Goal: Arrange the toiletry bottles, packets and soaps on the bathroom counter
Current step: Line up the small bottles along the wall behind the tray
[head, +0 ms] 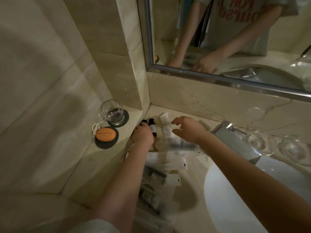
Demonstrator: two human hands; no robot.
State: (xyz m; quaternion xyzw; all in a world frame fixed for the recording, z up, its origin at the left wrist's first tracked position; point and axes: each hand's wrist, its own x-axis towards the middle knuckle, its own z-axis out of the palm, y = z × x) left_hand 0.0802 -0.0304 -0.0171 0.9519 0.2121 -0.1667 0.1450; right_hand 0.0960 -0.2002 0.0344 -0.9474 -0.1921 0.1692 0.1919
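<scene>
On the raised ledge at far left a glass tumbler stands upright on a dark coaster, and just in front of it an orange soap on a white cord rests on a second coaster; both are well apart from either hand. Next comes the left hand, its forearm reaching up from the bottom edge, back of the hand upward, knuckles bent down into the corner where ledge meets counter; its fingers curl round the left dark bottle, whose black cap pokes out just beyond the fingertips. The second dark bottle lies touching the hand's right side, cap toward the wall; whether any finger holds it I cannot tell. Just beside it lies a white tube, pointing toward the wall. The right hand hovers over the tube's near end, released and holding nothing; fingers spread and loosely curved, thumb apart below them, forearm entering from lower right. Blurred white packets lie heaped on the counter between the forearms. Further right are the faucet, the basin and two stemmed glasses.
</scene>
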